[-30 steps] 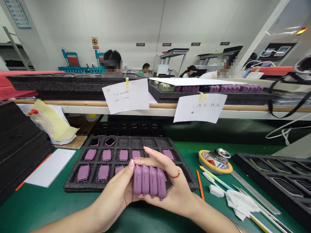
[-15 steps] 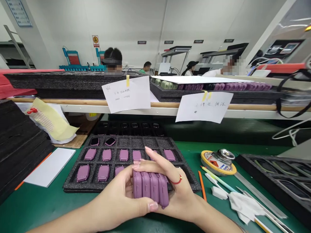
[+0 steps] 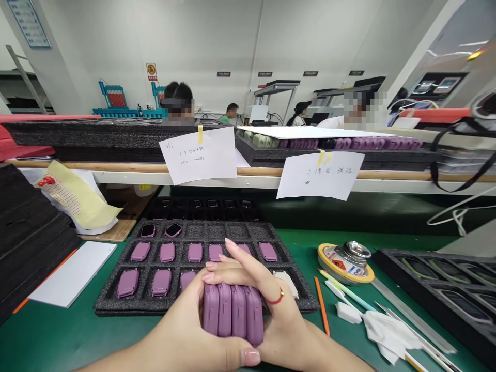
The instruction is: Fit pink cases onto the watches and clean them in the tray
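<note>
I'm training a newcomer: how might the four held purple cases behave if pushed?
The four purple cases are probably stiff: no sag shows. The row might split apart, since only the left hand and right hand visibly hold these separate pieces together. Smooth-looking, rounded edges may make them slippery.

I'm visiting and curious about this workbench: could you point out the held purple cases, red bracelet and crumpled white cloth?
Held purple cases [image 3: 238, 312], head view: side of the third from left.
Red bracelet [image 3: 276, 301], head view: its band.
Crumpled white cloth [image 3: 390, 329], head view: its middle.
</note>
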### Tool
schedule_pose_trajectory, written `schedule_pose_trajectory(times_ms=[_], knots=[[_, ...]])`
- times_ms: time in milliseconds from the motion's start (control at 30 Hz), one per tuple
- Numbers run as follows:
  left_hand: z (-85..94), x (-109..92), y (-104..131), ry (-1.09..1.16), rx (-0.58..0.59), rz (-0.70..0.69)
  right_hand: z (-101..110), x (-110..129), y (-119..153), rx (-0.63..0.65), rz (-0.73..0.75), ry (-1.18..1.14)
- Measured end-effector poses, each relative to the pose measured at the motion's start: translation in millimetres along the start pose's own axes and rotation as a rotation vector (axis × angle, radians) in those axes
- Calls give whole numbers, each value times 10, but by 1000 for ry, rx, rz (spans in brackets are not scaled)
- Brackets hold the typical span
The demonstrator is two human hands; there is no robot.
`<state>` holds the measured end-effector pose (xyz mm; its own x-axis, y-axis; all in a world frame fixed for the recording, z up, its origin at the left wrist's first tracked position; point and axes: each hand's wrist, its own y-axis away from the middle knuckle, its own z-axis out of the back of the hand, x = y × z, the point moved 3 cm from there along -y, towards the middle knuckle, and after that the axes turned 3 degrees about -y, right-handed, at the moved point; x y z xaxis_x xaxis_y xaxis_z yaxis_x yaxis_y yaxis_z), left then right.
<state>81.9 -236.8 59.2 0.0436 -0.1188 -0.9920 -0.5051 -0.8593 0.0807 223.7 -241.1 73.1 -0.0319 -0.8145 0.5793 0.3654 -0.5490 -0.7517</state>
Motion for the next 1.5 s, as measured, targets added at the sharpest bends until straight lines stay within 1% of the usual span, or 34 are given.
schedule_pose_trajectory(times_ms=[100,233,333,467,633,833,1067,1300,1500], knots=[[-41,-21,5,12,48,-16,9,-17,24,-21,-11,-19],[-75,-158,29,-8,61,64,30,13,26,7,-1,24],[-85,-219,43,0,85,83,52,33,16,24,-13,71],[-86,-195,35,20,113,79,65,31,3,2,-7,82],[-90,-200,43,26,150,17,58,-3,5,-10,-30,48],[-81,-234,69,36,166,54,62,-26,17,-8,-46,27],[-42,-182,50,-23,194,85,64,-29,19,-13,-58,24],[-27,-169,29,-22,178,60,79,-78,4,7,-48,45],[-16,-153,10,-24,172,60,72,-67,21,9,-36,70]])
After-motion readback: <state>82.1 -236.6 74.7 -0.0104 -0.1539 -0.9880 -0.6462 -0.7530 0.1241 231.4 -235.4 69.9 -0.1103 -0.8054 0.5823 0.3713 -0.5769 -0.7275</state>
